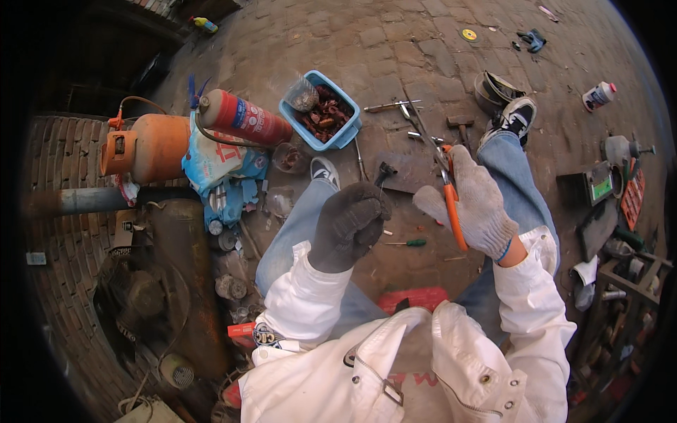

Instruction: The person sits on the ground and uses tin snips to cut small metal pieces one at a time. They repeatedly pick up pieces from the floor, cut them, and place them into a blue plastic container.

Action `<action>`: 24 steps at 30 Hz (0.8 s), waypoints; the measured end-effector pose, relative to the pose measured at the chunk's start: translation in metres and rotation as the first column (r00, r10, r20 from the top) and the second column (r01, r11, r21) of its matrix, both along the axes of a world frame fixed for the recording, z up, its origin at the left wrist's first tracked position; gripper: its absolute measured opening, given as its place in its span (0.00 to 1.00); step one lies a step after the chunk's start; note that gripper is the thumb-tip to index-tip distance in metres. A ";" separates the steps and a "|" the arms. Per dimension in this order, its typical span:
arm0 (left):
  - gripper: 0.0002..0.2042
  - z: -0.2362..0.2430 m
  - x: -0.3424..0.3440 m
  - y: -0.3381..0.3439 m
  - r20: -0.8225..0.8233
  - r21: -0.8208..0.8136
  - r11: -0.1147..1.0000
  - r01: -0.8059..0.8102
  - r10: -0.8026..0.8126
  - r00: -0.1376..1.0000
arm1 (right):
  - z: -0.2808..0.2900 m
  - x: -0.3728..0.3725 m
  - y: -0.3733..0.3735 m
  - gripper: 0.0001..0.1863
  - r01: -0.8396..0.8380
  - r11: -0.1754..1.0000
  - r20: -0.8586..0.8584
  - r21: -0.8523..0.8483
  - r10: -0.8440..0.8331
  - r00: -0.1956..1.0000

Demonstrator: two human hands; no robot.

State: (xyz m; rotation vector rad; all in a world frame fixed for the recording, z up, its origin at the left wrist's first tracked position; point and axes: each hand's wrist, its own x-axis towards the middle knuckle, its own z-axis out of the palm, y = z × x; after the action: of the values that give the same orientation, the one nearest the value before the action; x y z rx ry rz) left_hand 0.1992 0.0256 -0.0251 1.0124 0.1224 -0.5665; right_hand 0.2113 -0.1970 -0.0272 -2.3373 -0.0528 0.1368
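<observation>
My left hand (347, 227), in a dark grey glove, is closed, fingertips pinched around something thin that I cannot make out. My right hand (477, 204), in a pale knit glove, grips orange-handled pliers (451, 211), their jaws pointing up. Between and beyond my hands, a small black-headed tool (386, 170) rests by a dark metal plate (410, 180). A green-handled screwdriver (415, 242) lies below them on the brick ground. Farther forward are a hammer (462, 127) and some metal bar tools (384, 106).
A blue tub (288, 116) of reddish scrap, fire extinguisher (247, 116), orange gas cylinder (161, 144) and machinery (144, 296) crowd the left. A helmet-like bowl (486, 92) sits by my right shoe (515, 116). A black box (575, 187) and metal rack (635, 282) stand right.
</observation>
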 end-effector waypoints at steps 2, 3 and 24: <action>0.11 -0.001 0.002 0.001 -0.010 0.018 1.000 -0.006 0.006 1.000 | -0.001 -0.005 0.001 0.28 -0.123 0.987 0.088 -0.101 0.132 0.987; 0.11 -0.001 0.002 0.002 -0.031 0.055 0.998 -0.010 0.011 0.999 | -0.001 -0.008 0.002 0.27 -0.168 0.978 0.105 -0.122 0.181 0.978; 0.23 -0.045 -0.012 0.021 0.015 -0.271 0.962 -0.018 0.023 1.000 | 0.005 -0.018 0.014 0.26 -0.337 0.940 0.093 -0.058 0.341 0.935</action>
State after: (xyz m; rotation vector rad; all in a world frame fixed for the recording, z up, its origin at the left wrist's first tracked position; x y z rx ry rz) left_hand 0.1872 0.0466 -0.0702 0.7488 0.0377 -0.5390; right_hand 0.1931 -0.1827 -0.0218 -2.3560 -0.5113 0.1908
